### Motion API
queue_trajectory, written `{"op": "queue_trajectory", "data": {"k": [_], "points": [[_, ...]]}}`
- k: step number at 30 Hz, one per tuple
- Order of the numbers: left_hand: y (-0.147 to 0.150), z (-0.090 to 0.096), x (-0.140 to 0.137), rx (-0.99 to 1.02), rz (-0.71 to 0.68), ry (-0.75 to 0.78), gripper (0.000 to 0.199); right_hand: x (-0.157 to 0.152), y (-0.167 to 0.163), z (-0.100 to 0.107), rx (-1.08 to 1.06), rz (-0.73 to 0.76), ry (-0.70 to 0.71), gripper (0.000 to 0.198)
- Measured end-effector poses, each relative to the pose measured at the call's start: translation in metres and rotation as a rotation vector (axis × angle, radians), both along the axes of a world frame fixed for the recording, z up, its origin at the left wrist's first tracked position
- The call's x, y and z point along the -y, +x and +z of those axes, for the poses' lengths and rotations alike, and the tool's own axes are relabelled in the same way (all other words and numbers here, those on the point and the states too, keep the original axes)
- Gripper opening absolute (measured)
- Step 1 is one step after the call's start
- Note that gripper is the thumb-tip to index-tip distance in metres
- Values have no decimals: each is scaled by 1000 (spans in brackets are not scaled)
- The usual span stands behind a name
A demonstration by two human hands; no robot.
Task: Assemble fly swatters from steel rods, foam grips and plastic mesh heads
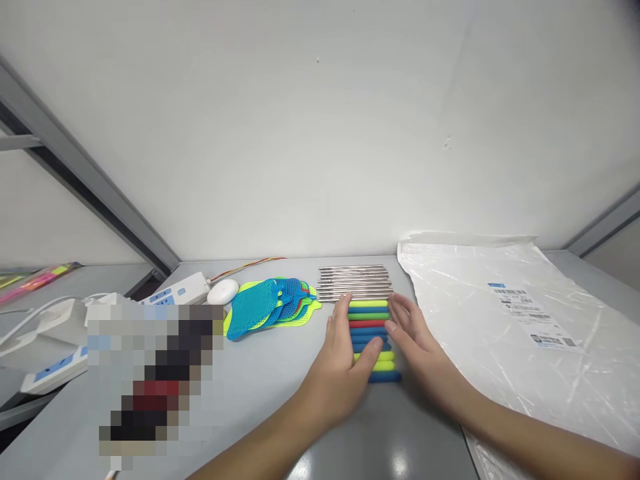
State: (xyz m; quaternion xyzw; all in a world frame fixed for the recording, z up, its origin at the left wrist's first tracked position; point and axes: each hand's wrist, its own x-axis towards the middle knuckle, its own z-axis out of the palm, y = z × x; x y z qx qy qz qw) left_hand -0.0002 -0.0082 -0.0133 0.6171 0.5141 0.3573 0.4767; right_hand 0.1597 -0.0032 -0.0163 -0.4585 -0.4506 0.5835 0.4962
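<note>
At far left, a power strip [55,369] with white plugs [67,327] lies near another strip [185,291]; a blurred-out dark object [165,373] sits nearer. Right of them come a white round disc [223,291] and overlapping mesh fly-swatter heads [257,308]. The left hand [344,360], fingers extended, thumb over the row, covers the left ends of the coloured handles [367,324], just near of the metal rods [353,277]. The right hand [416,341], loosely cupped, flanks their right ends, its forearm crossing a labelled plastic mailer [470,333].
</note>
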Motion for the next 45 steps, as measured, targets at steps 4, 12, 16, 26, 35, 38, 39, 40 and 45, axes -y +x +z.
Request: {"op": "queue_trajectory", "data": {"k": [4,12,16,26,35,38,39,40,45], "points": [[2,0,-2,55,15,25,73,-1,2,-4,17,45,10,57],[1,-6,-11,298,123,28,56,0,1,-8,28,22,107,53],[0,-8,-16,446,221,-35,47,-3,0,-7,41,-4,126,50],[3,-20,-20,527,221,-5,51,-4,0,-13,9,17,154,50],[5,-9,-21,652,298,-41,49,11,5,-5,461,-18,413,62],[5,-11,-16,532,269,-9,56,10,7,-8,518,-81,342,58],[4,-12,-14,486,258,5,57,8,8,-9,502,-113,290,56],[4,-12,-11,442,249,21,58,6,9,-10,467,-142,236,55],[4,-6,-2,336,204,44,62,-7,7,-14,225,-208,73,44]]}}
